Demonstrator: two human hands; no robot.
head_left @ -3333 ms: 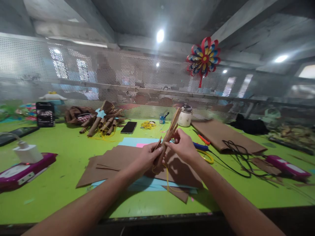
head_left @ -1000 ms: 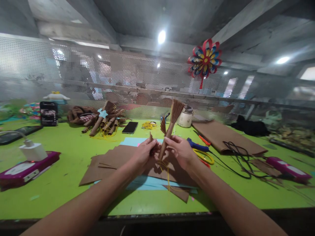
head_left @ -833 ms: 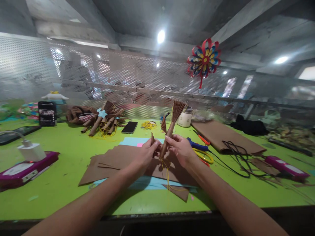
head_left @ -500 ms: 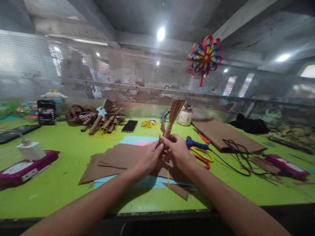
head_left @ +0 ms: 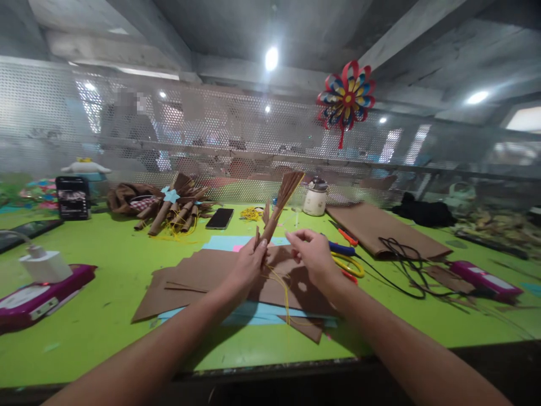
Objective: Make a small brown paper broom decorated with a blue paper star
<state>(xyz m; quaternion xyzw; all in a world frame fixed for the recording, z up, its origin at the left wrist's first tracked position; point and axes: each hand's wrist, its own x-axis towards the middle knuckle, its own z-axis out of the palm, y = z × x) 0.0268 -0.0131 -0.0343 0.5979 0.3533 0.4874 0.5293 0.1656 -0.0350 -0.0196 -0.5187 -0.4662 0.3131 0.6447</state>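
Note:
My left hand [head_left: 249, 260] is closed round the lower part of a small brown paper broom [head_left: 280, 204]. Its fringed end fans upward, leaning right, and a shorter fringed brown strip stands beside it. Yellow string [head_left: 285, 293] hangs below this hand onto the paper. My right hand [head_left: 313, 254] is a little to the right, apart from the broom, with bent fingers partly spread and nothing visible in them. Beneath both hands lie brown paper sheets [head_left: 211, 265] over light blue sheets [head_left: 249, 316].
By the right hand are a blue glue gun [head_left: 341, 248] and scissors with yellow handles [head_left: 355, 267]. Orange-handled scissors [head_left: 347, 237] touch folded brown paper [head_left: 380, 228]. Behind are a bundle of paper brooms [head_left: 169, 211], a phone [head_left: 220, 219] and a white jar [head_left: 315, 201]. Purple power strips [head_left: 80, 280] flank the work.
My right hand has let go of the broom and moved slightly right. In my left hand the broom has shifted left and leans further right. The view has turned slightly.

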